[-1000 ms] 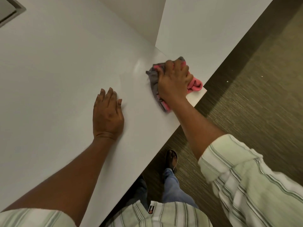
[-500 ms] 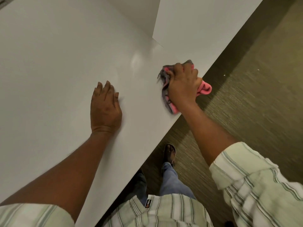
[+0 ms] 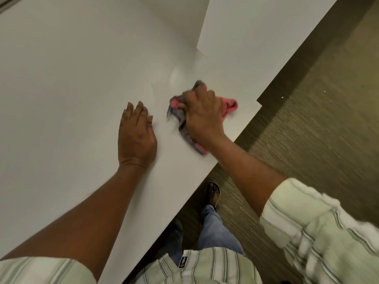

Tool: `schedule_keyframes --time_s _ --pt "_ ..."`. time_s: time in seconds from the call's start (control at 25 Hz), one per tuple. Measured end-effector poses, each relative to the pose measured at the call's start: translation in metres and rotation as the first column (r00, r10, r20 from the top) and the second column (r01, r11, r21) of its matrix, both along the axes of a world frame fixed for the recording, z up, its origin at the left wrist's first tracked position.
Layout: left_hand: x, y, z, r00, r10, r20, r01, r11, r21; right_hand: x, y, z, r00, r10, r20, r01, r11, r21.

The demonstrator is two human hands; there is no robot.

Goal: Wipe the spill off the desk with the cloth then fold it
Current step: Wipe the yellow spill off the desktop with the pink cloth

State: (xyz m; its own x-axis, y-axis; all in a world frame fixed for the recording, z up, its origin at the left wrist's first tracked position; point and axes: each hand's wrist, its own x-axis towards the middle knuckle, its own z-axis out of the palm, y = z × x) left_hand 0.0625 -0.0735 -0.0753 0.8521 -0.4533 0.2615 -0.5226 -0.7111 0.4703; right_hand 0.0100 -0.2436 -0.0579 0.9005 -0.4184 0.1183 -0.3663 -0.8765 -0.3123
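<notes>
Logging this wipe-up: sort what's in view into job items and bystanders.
Job: cloth, bunched under right hand; desk; left hand flat on the desk.
Not part of it: white partition, carpet floor, sandalled foot.

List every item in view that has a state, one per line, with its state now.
cloth: bunched, unfolded, pressed on the desk under the right hand.
right hand: closed on the cloth.
left hand: open, flat on the desk.
desk: bare apart from cloth and hands; no spill discernible.
</notes>
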Motion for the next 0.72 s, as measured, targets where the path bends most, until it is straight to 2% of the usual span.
schedule_keyframes --time_s 0.08,0.2,0.32,0.52,0.72 --pt "0.0 0.003 0.001 1.0 0.002 -0.021 -0.002 1.0 -0.007 -0.02 -0.003 -0.004 0.999 0.039 0.011 -0.039 0.999 -0.011" --pt "0.003 0.002 -0.001 1.0 0.0 0.005 0.0 1.0 0.024 -0.011 -0.03 -0.004 0.99 -0.139 0.038 0.14 0.99 -0.034" --pt "0.001 0.0 -0.001 0.999 -0.017 0.034 0.016 0.999 0.046 0.042 -0.059 0.0 0.966 -0.258 0.036 0.26 0.963 -0.073" --pt "0.001 0.001 0.0 1.0 0.011 0.007 -0.012 0.999 0.038 0.12 -0.05 0.001 0.998 -0.065 0.001 0.065 0.99 -0.125" --pt "-0.003 -0.001 0.007 0.993 0.066 -0.099 -0.073 0.995 -0.072 0.084 -0.017 0.002 0.977 0.212 0.025 -0.21 0.975 -0.078"
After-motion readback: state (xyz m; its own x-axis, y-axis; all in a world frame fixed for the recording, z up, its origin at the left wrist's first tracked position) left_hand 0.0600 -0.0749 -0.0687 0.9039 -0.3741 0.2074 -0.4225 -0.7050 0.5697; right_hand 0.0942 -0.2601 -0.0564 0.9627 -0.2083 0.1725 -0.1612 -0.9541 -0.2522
